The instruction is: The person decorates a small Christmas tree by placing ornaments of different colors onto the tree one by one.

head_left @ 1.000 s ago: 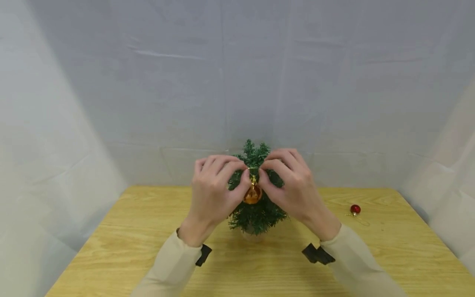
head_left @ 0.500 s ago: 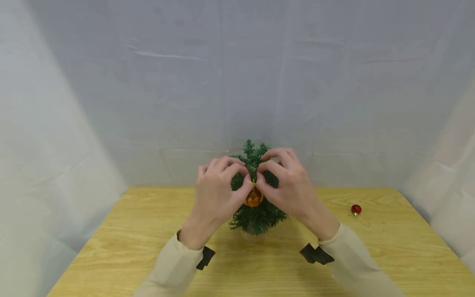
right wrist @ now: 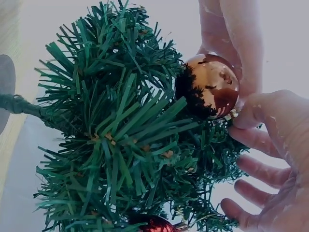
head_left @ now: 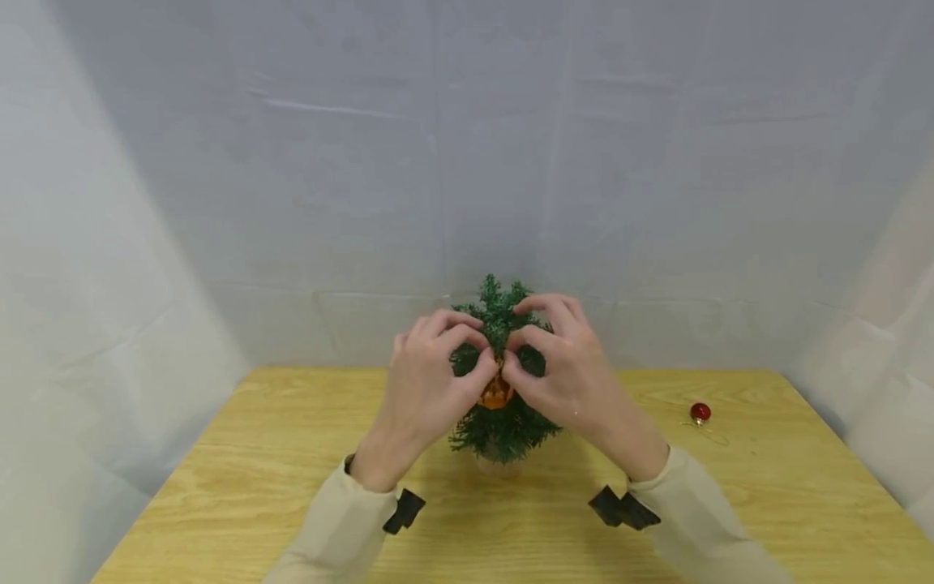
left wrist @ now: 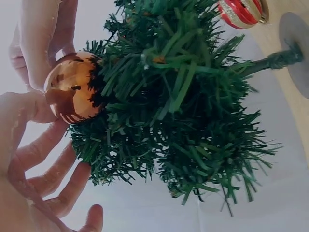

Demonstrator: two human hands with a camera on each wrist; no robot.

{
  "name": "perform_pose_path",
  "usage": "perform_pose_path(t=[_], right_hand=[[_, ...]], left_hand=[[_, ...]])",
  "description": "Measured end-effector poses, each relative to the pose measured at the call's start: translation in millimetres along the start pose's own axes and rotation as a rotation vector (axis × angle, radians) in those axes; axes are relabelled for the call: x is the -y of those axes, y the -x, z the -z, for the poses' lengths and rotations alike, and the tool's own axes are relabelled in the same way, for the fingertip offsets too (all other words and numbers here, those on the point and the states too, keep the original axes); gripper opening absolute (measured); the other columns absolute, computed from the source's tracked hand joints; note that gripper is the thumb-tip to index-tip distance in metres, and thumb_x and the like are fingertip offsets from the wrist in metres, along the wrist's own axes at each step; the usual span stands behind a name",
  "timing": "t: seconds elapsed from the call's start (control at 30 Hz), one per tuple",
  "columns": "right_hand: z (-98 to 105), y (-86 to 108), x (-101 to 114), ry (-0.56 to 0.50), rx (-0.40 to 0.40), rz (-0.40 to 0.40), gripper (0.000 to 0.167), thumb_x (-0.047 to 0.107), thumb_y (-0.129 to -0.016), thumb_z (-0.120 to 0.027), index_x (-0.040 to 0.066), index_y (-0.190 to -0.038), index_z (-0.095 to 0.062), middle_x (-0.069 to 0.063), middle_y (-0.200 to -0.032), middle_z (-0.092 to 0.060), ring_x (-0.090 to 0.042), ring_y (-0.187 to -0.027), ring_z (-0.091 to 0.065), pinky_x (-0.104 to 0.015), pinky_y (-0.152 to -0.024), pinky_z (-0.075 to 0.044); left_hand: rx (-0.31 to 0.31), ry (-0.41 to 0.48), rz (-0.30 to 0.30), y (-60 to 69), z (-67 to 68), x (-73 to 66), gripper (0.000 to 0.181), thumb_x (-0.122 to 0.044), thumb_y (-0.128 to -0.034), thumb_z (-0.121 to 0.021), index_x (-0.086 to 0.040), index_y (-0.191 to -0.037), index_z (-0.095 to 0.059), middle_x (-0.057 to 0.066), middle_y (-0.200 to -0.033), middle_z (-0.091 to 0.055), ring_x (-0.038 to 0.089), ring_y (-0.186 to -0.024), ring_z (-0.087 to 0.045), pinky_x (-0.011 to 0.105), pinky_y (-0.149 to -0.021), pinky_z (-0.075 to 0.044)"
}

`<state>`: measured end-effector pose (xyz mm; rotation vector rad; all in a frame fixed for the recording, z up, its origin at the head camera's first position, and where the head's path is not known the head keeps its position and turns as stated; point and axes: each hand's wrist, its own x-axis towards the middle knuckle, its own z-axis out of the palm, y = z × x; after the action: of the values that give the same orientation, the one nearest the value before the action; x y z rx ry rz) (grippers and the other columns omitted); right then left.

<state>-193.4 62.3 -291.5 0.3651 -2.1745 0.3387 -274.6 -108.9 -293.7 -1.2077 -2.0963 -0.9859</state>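
- Nearest: two beige fabric sleeves (head_left: 332, 523) reaching in over the yellow wood-grain table (head_left: 503, 543), with a dark blocky wrist piece (head_left: 623, 509) poking out at each cuff.
- Left hand (head_left: 434, 381) and right hand (head_left: 576, 377) almost meet in the middle, each with thumb and forefinger pinched in a narrow grip at the top of a glossy copper-orange ball ornament (head_left: 496, 393). Other fingers are loosely bent. Can't tell whose fingers have the thread, it's hidden.
- The ball itself: round, mirror-shiny, dark branch reflections all over it. From the right wrist you can spot a bit of gold cap (right wrist: 233, 114) by the fingertips. It sits on the near side of the tree, up against the needles.
- Just behind it, the small bushy green artificial Christmas tree (head_left: 511, 430), upright on a pale round base (head_left: 499, 467). Wrist cams also catch a red, white and gold striped ball (left wrist: 240, 12) by the lower branches and a partly cut-off shiny red ball (right wrist: 157, 224) by the greenery.
- Far right on the table: a small red ball with gold thread (head_left: 700, 413), lying there.
- Farthest: wrinkly pale grey cloth backdrop (head_left: 467, 162).
- Vs a second ago: fingertips are lower and closer together, the gold thread stretched between them is out of sight, and the copper ball hangs slightly lower.
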Motion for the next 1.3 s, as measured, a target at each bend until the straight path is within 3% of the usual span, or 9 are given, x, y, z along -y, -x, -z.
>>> perform_pose_path(t=[0.17,0.83,1.1,1.3], right_hand=[[-1,3.0,1,0.044,0.000,0.045,0.009,0.009,-0.085,-0.077,0.013,-0.080,-0.071,-0.017,-0.122,-0.064,-0.039,-0.118,-0.055,-0.057,-0.100,-0.049],[-1,2.5,3,0.095,-0.005,0.014,0.005,0.011,-0.086,-0.075,0.013,-0.081,-0.073,-0.016,-0.120,-0.065,-0.039,-0.116,-0.056,-0.056,-0.097,-0.050],[2,4.9,3,0.063,-0.028,0.054,0.003,0.013,-0.086,-0.076,0.014,-0.085,-0.073,-0.017,-0.122,-0.065,-0.038,-0.119,-0.057,-0.055,-0.100,-0.049],[10,12.1,0,0.038,-0.112,0.120,0.008,0.010,-0.083,-0.076,0.009,-0.090,-0.073,-0.020,-0.121,-0.067,-0.041,-0.123,-0.058,-0.059,-0.102,-0.049]], left_hand=[[0.014,0.011,0.015,3.6,-1.6,0.1,0.009,-0.020,-0.0934,-0.070,-0.018,-0.085,-0.074,0.001,-0.113,-0.072,0.028,-0.107,-0.065,0.059,-0.092,-0.044],[-0.038,0.050,-0.026,3.1,-1.4,2.3,0.008,-0.023,-0.0951,-0.071,-0.018,-0.090,-0.075,0.002,-0.114,-0.071,0.027,-0.108,-0.064,0.056,-0.092,-0.043],[-0.093,0.061,-0.095,14.2,6.7,15.5,0.004,-0.017,-0.0938,-0.072,-0.016,-0.094,-0.076,0.006,-0.112,-0.072,0.026,-0.107,-0.067,0.056,-0.091,-0.044],[-0.105,0.102,-0.083,21.2,10.9,33.5,0.011,-0.010,-0.0895,-0.075,-0.010,-0.100,-0.076,0.008,-0.112,-0.072,0.026,-0.109,-0.066,0.052,-0.099,-0.049]])
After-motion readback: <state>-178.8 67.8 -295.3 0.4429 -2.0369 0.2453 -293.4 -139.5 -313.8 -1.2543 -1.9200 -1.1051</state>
